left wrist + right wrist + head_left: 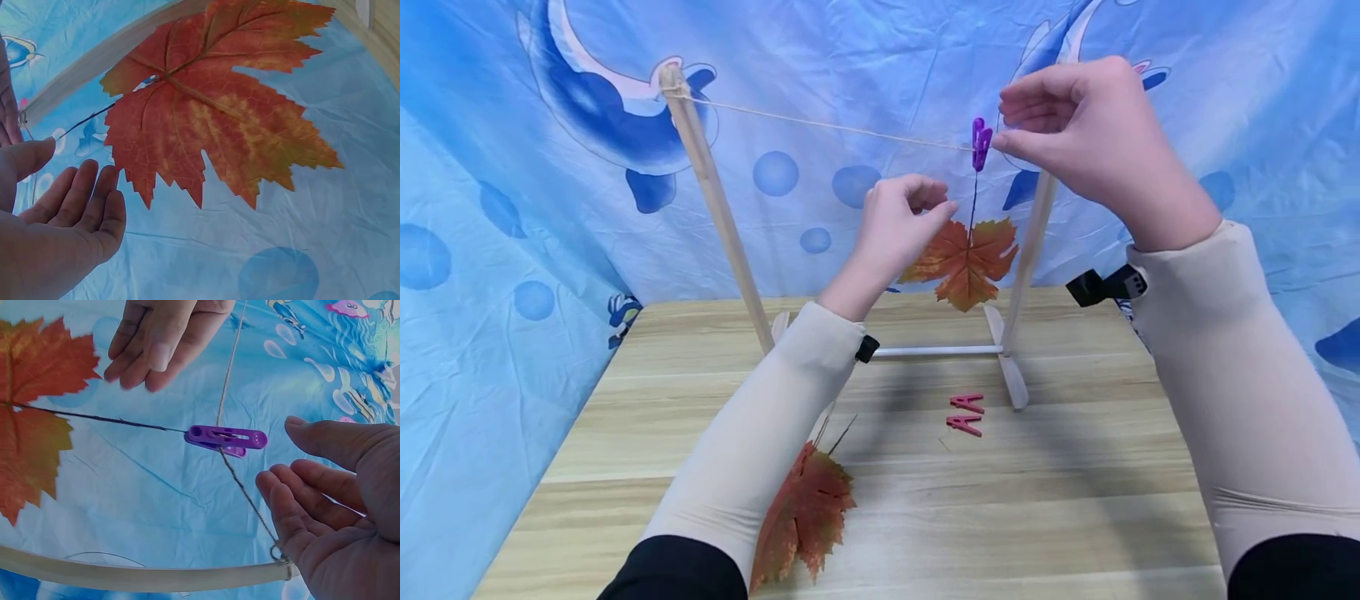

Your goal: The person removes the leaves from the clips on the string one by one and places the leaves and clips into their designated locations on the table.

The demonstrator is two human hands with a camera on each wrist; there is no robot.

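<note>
A purple clothespin (226, 436) is clipped on the string (842, 127) and grips the dark stem of an orange-red maple leaf (967, 265), which hangs below it. My right hand (1086, 137) is just right of the clothespin, thumb and fingers spread apart with nothing between them. In the right wrist view a gap shows between its fingertips and the clothespin. My left hand (902, 221) is beside the hanging leaf, lower than the clothespin. The left wrist view shows its fingers loosely bent and empty, close to the leaf's stem and edge.
The string runs between two wooden posts (715, 200), joined low down by a white rod (940, 351). Two pink clothespins (965, 425) lie on the wooden table (1037, 500). More red leaves (808, 508) lie partly under my left forearm. A blue patterned cloth (820, 50) hangs behind.
</note>
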